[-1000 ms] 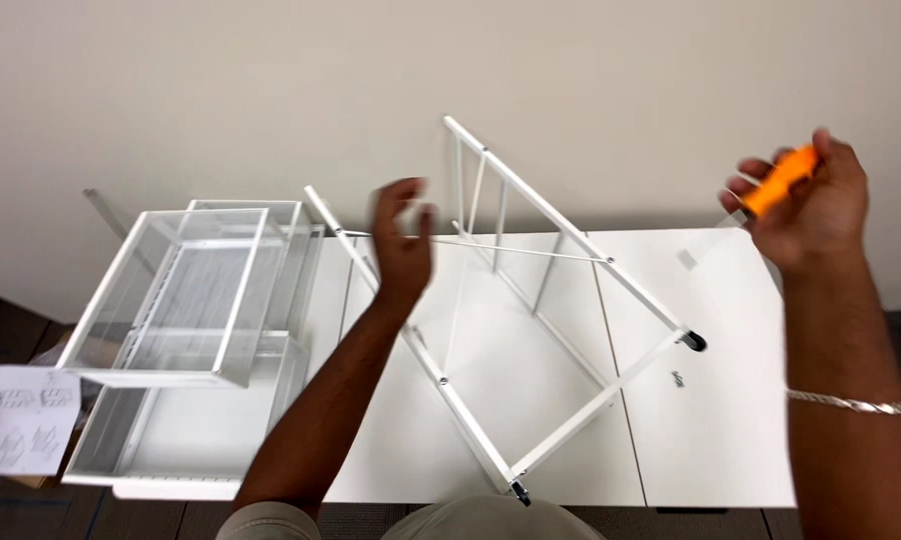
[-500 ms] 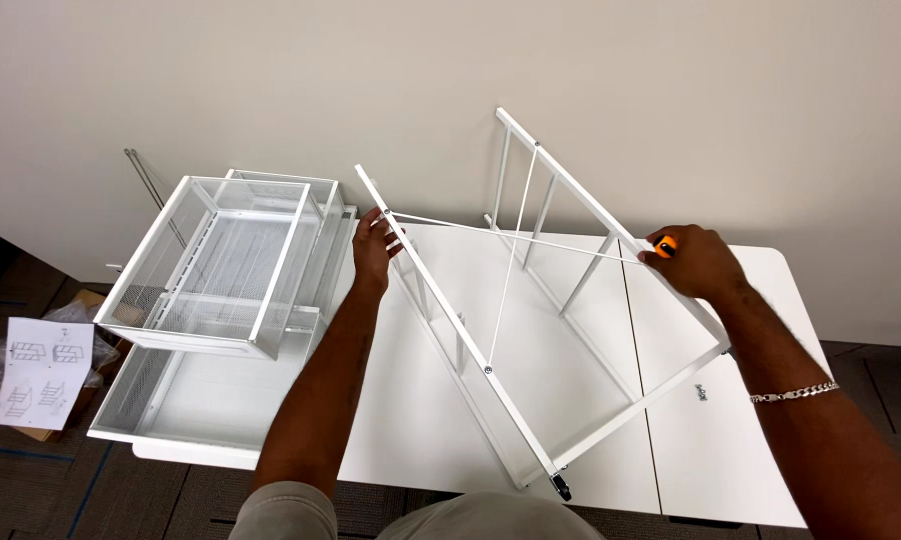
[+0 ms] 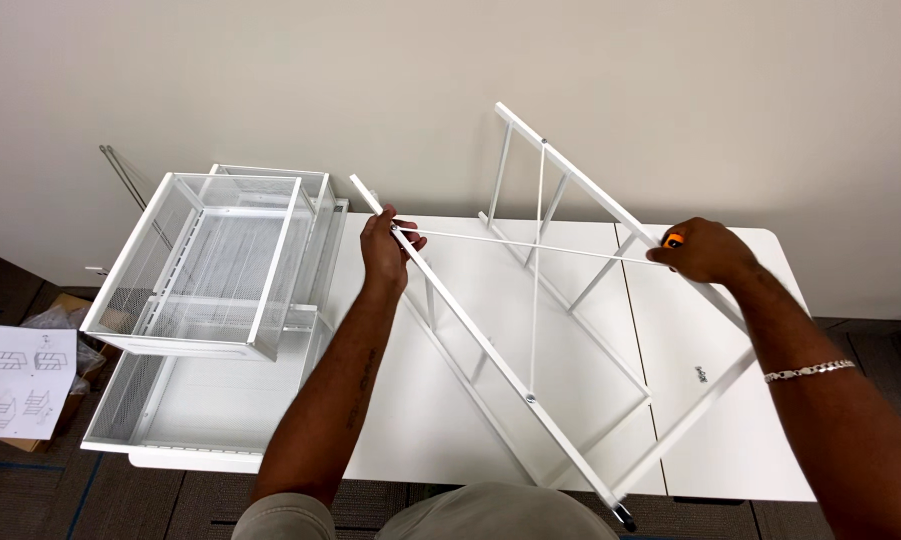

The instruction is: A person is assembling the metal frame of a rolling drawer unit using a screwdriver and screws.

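A white metal rack frame point(image 3: 580, 290) lies tilted on the white table point(image 3: 420, 420). My left hand point(image 3: 385, 250) grips its left upright rail near the top end, where a thin cross brace rod point(image 3: 530, 245) meets it. My right hand point(image 3: 703, 250) holds an orange-handled tool point(image 3: 673, 240) against the right rail, at the rod's other end. A silver bracelet sits on my right wrist.
White mesh wire baskets point(image 3: 210, 260) are stacked at the table's left end, over a wider mesh tray point(image 3: 195, 400). An instruction sheet point(image 3: 25, 380) lies on the floor at left. A small dark screw point(image 3: 699, 374) rests on the table right of the frame. A wall rises close behind.
My right hand came down from the air with the orange tool to the frame's right rail. My left hand stays on the left rail. The view shifted slightly.
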